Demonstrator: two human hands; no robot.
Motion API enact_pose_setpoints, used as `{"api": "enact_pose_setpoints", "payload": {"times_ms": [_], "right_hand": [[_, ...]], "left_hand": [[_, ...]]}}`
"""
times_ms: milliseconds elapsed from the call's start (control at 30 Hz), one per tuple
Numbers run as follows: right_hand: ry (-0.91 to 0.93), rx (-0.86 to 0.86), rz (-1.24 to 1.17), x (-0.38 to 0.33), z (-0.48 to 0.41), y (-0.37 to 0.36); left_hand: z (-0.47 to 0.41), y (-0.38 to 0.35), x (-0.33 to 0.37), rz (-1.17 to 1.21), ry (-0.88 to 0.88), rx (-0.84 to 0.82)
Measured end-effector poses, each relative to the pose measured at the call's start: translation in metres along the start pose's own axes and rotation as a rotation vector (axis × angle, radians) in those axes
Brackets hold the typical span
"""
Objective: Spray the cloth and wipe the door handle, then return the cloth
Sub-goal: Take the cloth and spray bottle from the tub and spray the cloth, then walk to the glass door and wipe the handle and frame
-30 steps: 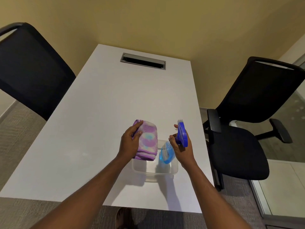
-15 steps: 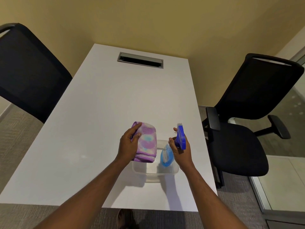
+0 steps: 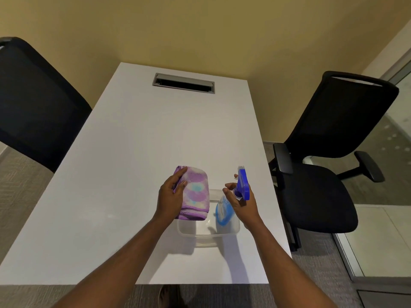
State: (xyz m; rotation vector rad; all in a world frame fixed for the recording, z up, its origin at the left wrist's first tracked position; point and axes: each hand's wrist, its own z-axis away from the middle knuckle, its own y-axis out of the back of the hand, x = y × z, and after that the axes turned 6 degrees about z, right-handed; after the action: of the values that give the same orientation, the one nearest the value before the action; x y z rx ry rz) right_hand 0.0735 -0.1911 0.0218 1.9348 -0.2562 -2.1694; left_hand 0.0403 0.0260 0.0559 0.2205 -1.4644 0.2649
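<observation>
Head cam: L hand (image 3: 170,197) grips folded purple-patterned cloth (image 3: 195,193), thumb over its top edge, held above white table (image 3: 133,174). R hand (image 3: 243,204) wrapped round neck of spray bottle (image 3: 224,211) w/ blue trigger head (image 3: 243,183); bottle body tilted, nozzle end twd cloth, just beside it. Both held over clear plastic container (image 3: 208,233) sitting near table's front-right edge. Black office chairs (image 3: 322,174) either side. Grey cable slot (image 3: 183,82) at far end of table.
</observation>
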Motion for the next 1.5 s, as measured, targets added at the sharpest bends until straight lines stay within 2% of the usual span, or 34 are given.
{"api": "enact_pose_setpoints", "payload": {"times_ms": [133, 400, 533, 633, 800, 900, 967, 1100, 1300, 1500], "right_hand": [[-0.042, -0.066, 0.028, 0.001, -0.001, 0.008], [-0.014, -0.042, 0.077, 0.0, 0.009, 0.023], [-0.085, -0.047, 0.162, -0.005, 0.027, 0.037], [-0.094, 0.079, 0.192, -0.014, 0.052, 0.057], [-0.001, 0.47, 0.14, -0.04, 0.098, 0.079], [0.086, 0.545, 0.157, -0.063, 0.115, 0.079], [0.129, 0.516, 0.141, -0.08, 0.121, 0.078], [0.215, 0.349, 0.104, -0.102, 0.129, 0.086], [0.276, 0.168, -0.018, -0.109, 0.136, 0.126], [0.188, 0.106, -0.284, -0.096, 0.154, 0.193]], "left_hand": [[0.001, -0.003, 0.004, 0.005, -0.008, -0.006], [0.004, -0.011, 0.014, 0.028, -0.021, -0.001], [0.003, -0.014, 0.024, 0.046, -0.048, 0.017], [0.002, -0.014, 0.035, 0.075, -0.082, 0.04], [0.002, -0.021, 0.058, 0.137, -0.14, 0.065], [0.01, -0.035, 0.075, 0.153, -0.189, 0.053], [0.02, -0.049, 0.087, 0.181, -0.222, 0.046], [0.047, -0.084, 0.116, 0.247, -0.287, 0.016], [0.091, -0.149, 0.136, 0.204, -0.305, -0.054], [0.135, -0.213, 0.125, 0.147, -0.255, -0.137]]}}
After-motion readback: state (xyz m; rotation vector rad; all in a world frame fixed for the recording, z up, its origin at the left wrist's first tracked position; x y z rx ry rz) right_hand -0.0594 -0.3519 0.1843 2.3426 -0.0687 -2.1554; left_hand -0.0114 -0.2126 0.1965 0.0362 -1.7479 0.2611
